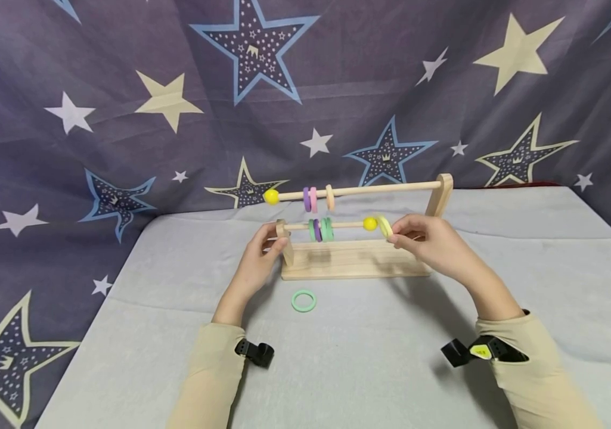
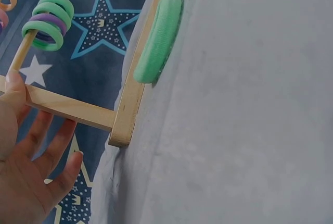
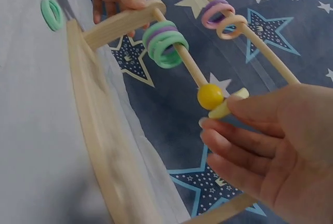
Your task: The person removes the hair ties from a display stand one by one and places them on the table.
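Note:
A wooden rack [image 1: 356,260] stands on the table, with two dowels that each end in a yellow ball. My right hand [image 1: 434,245] pinches a pale yellow ring [image 1: 384,226] between thumb and fingers, right beside the ball [image 3: 210,97] of the nearer dowel. Whether the ring is around the ball's edge or only against it, I cannot tell. Green and purple rings [image 3: 165,45] hang around that dowel. At the rack's left post [image 2: 70,110], my left hand [image 1: 258,259] holds the top, thumb on the near side and other fingers behind.
Purple, pink and peach rings [image 1: 329,198] hang on the farther, higher dowel [image 1: 385,189], carried by the right post [image 1: 440,195]. A green ring [image 1: 303,301] lies flat on the grey cloth [image 1: 359,363] before the rack. A star-patterned curtain [image 1: 123,149] hangs behind.

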A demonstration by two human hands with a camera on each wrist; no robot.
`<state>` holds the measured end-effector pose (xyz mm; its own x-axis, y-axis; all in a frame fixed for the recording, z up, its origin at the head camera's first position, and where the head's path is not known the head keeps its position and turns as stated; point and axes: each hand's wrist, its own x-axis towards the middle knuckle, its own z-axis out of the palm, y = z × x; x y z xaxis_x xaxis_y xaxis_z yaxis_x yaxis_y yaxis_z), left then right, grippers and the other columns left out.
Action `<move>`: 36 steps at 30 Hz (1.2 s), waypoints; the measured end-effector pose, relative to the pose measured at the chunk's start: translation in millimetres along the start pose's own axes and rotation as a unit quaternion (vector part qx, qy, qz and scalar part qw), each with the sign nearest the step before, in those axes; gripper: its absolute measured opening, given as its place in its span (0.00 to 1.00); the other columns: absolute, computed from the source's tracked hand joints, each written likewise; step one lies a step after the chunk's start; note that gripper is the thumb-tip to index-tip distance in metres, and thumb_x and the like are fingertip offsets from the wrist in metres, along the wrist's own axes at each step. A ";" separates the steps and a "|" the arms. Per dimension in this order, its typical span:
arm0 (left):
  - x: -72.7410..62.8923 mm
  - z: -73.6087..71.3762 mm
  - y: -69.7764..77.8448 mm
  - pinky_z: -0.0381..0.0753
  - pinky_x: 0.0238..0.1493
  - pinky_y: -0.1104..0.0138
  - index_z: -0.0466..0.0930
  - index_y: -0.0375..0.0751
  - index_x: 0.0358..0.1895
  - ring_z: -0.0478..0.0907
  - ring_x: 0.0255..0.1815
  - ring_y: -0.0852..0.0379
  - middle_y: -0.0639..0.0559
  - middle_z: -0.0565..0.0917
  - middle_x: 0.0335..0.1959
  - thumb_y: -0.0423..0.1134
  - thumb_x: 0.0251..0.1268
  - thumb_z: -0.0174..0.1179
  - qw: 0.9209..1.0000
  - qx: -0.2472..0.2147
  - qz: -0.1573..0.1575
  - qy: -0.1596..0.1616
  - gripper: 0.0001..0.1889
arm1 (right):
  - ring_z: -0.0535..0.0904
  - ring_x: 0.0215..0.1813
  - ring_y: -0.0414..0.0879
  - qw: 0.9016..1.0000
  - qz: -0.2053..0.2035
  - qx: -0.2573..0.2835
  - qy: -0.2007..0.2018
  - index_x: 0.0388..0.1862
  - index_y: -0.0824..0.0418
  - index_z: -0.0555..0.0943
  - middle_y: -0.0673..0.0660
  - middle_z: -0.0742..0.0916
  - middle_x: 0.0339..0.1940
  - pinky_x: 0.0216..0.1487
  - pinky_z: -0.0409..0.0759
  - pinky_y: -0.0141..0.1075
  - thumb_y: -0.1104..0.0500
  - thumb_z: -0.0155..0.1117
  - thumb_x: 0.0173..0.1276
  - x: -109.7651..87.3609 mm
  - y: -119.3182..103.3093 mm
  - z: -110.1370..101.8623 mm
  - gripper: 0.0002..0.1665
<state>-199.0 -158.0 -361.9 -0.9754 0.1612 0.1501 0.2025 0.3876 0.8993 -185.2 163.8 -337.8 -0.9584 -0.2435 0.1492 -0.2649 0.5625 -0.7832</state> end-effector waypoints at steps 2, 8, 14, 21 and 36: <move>4.2 0.5 -10.4 0.70 0.58 0.50 0.68 0.29 0.65 0.73 0.58 0.36 0.31 0.76 0.57 0.34 0.76 0.52 1.000 -0.004 0.004 0.003 0.19 | 0.83 0.41 0.48 1.000 -0.003 -0.001 -0.009 0.42 0.65 0.84 0.57 0.88 0.38 0.44 0.79 0.34 0.58 0.67 0.70 0.0 0.9 -1.5 0.10; 12.6 1.5 -34.1 0.71 0.58 0.51 0.69 0.35 0.66 0.74 0.58 0.41 0.36 0.77 0.58 0.40 0.75 0.54 1.000 -0.008 0.013 0.004 0.21 | 0.82 0.40 0.46 0.999 -0.014 0.004 -0.036 0.41 0.65 0.85 0.55 0.88 0.37 0.43 0.79 0.33 0.61 0.68 0.69 0.6 6.3 -2.6 0.07; 12.3 2.4 -34.4 0.70 0.59 0.50 0.69 0.36 0.67 0.74 0.59 0.40 0.35 0.76 0.59 0.40 0.75 0.54 1.000 -0.010 0.011 0.003 0.22 | 0.81 0.38 0.45 0.998 -0.017 0.014 -0.058 0.40 0.65 0.85 0.55 0.88 0.36 0.41 0.79 0.32 0.59 0.69 0.68 -0.6 8.4 -4.2 0.08; 13.2 1.7 -35.2 0.70 0.59 0.50 0.70 0.36 0.66 0.74 0.59 0.40 0.36 0.77 0.58 0.42 0.75 0.54 1.000 -0.005 0.015 0.004 0.22 | 0.80 0.36 0.41 0.995 -0.043 0.024 -0.090 0.39 0.66 0.86 0.54 0.88 0.35 0.41 0.79 0.32 0.63 0.70 0.66 0.3 10.7 2.6 0.06; 13.0 1.5 -35.8 0.70 0.59 0.50 0.70 0.38 0.65 0.75 0.58 0.42 0.38 0.77 0.57 0.43 0.76 0.54 1.000 0.001 0.015 0.003 0.21 | 0.77 0.33 0.41 0.989 -0.055 -0.013 -0.138 0.37 0.63 0.87 0.49 0.88 0.32 0.35 0.77 0.33 0.63 0.70 0.65 1.5 5.4 41.0 0.04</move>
<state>-218.8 -168.5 -392.8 -0.9694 0.1679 0.1791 0.2317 0.3848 0.8935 -183.6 134.1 -366.6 -0.8588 -0.5089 0.0596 -0.3723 0.5400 -0.7549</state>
